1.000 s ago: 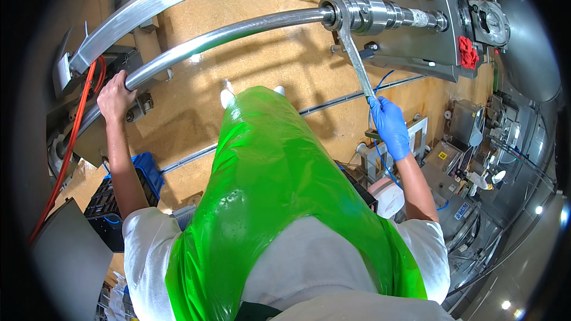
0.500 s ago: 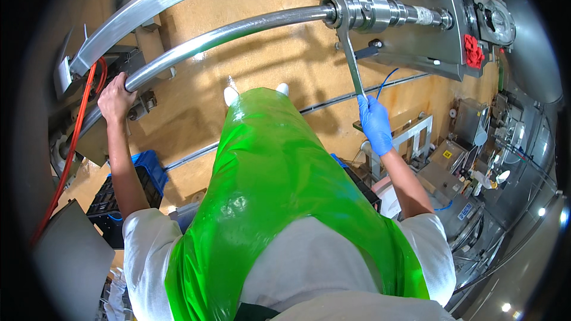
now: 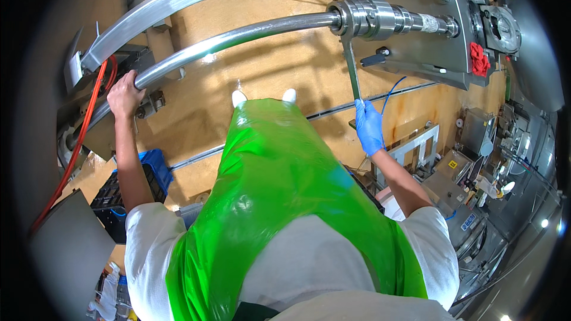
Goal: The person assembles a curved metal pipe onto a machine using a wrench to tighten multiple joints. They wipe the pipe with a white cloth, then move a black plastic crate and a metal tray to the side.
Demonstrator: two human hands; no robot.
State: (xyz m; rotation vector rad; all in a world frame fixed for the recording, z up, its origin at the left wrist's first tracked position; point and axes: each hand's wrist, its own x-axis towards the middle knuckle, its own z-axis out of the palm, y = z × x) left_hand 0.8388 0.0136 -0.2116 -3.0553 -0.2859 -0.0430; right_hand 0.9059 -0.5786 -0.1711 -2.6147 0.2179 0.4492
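My bare left hand (image 3: 125, 95) is wrapped around a long curved steel pipe (image 3: 244, 35) near its left end. At the pipe's right end sits a thick round steel coupling (image 3: 370, 18), in line with a narrower shaft. My right hand (image 3: 370, 128), in a blue glove, grips the lower end of a long flat wrench (image 3: 353, 74). The wrench's upper end meets the underside of the coupling; its jaw is mostly hidden there. A second steel bar with a flat arm (image 3: 160, 10) runs above the pipe.
A steel machine housing (image 3: 416, 53) with a red cloth (image 3: 478, 59) stands at the upper right. An orange hose (image 3: 83, 131) hangs at left, near a blue crate (image 3: 156, 172). A drain channel (image 3: 333, 110) crosses the tan floor. Steel equipment (image 3: 464, 190) fills the right side.
The wrench handle and my right hand have swung slightly left relative to the coupling. My left hand keeps its hold on the pipe. The whole view has shifted a little.
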